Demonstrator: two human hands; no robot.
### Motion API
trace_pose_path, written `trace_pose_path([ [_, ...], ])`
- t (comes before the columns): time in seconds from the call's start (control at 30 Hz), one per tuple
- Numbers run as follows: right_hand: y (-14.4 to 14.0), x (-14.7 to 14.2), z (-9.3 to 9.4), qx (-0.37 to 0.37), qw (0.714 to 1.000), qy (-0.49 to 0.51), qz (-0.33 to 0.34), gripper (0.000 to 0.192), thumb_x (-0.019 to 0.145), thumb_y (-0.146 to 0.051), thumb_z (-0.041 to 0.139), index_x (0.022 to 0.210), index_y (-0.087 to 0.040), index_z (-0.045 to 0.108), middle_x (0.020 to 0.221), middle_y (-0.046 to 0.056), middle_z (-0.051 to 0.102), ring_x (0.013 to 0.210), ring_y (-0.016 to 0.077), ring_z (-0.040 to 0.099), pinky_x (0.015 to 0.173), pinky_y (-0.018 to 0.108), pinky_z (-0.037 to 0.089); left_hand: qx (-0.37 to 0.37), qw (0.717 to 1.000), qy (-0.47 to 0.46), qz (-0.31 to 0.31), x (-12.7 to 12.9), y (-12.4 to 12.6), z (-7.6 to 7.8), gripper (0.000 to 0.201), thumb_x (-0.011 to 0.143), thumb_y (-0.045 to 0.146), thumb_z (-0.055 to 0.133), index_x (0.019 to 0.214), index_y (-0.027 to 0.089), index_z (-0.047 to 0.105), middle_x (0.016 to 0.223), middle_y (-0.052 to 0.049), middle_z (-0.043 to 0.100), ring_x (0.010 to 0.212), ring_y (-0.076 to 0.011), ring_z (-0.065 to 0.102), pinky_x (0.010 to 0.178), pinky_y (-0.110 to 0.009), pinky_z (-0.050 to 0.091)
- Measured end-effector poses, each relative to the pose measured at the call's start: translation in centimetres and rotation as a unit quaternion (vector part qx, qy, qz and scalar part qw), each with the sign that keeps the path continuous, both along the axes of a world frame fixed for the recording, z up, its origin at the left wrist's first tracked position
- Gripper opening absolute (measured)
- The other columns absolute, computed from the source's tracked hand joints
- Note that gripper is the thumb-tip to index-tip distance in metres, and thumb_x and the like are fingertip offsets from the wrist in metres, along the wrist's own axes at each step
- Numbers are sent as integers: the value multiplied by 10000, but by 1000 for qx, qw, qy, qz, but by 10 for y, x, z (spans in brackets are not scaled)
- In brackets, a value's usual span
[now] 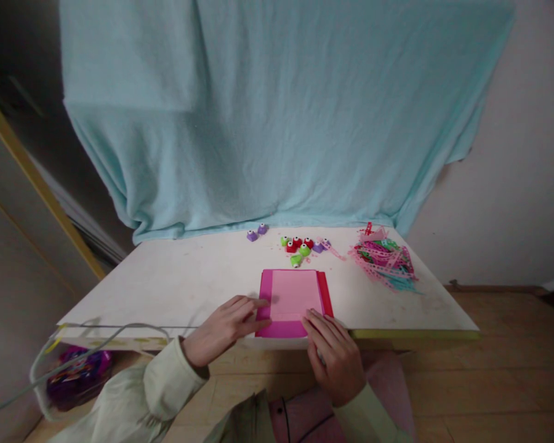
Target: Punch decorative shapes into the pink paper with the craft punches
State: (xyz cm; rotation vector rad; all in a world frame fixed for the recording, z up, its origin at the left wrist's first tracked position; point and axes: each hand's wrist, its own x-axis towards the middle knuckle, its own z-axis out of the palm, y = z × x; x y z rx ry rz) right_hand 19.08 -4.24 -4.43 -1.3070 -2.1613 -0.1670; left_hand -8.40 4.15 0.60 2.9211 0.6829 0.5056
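Note:
Several coloured paper sheets lie stacked at the table's front edge: a light pink sheet [295,292] on top, a magenta sheet [266,284] showing at its left and bottom, and a red sheet [325,294] peeking out on the right. My left hand [231,321] touches the stack's left edge, its fingers stretched out and apart. Over the lower right corner, my right hand [335,351] rests its extended fingers on the paper. The right thumb hangs below the table edge, and a small dark spot near it is too unclear to name.
Small red, green and purple eye-shaped pieces [300,246] sit behind the paper. A tangle of punched paper strips [383,258] lies at the right on the white table [166,277]. A cable [115,332] loops over the front left edge, above a purple bag [76,375].

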Motion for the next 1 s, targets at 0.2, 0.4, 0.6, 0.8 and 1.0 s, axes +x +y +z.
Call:
trace_pose_path([
  [0.2, -2, 1, 5, -20, 999, -43, 9, 487, 859, -118, 412, 1336, -169, 498, 1391, 82, 465, 1284, 252, 420, 1069, 471, 374, -13, 997, -42, 57, 15, -17, -3, 432, 893, 74, 371, 1286, 205, 494, 1365, -129, 441, 1198, -256, 435, 978, -467, 422],
  [0.4, -1, -3, 7, -21, 999, -45, -6, 427, 862, -181, 445, 1274, -160, 559, 1344, 112, 509, 1242, 278, 453, 1038, 482, 393, -18, 997, -47, 51, 50, -34, -9, 458, 869, 173, 458, 1324, 229, 461, 1522, -85, 229, 1345, -291, 287, 1093, -560, 278],
  [0.6, 3, -1, 5, 7, 998, -61, 7, 416, 854, -170, 464, 1253, -160, 580, 1297, 112, 554, 1201, 279, 490, 1002, 467, 421, -6, 999, -11, 45, 46, -29, -13, 468, 859, 160, 484, 1318, 247, 470, 1507, -73, 270, 1355, -279, 273, 1119, -541, 240],
  [0.8, 6, 1, 7, 12, 996, -81, 17, 420, 858, -157, 470, 1265, -144, 568, 1305, 108, 551, 1187, 277, 505, 988, 457, 436, -17, 997, 9, 71, 48, -29, -17, 536, 882, 244, 491, 1402, 279, 365, 1427, -80, 388, 1302, -280, 344, 1101, -530, 265],
  [1.0, 5, 14, 5, 32, 995, -90, 19, 401, 860, -134, 473, 1247, -112, 575, 1294, 116, 560, 1194, 261, 510, 988, 426, 448, -20, 998, 14, 61, 50, -25, -13, 518, 883, 257, 501, 1387, 291, 386, 1416, -75, 403, 1277, -281, 369, 1082, -521, 294],
])
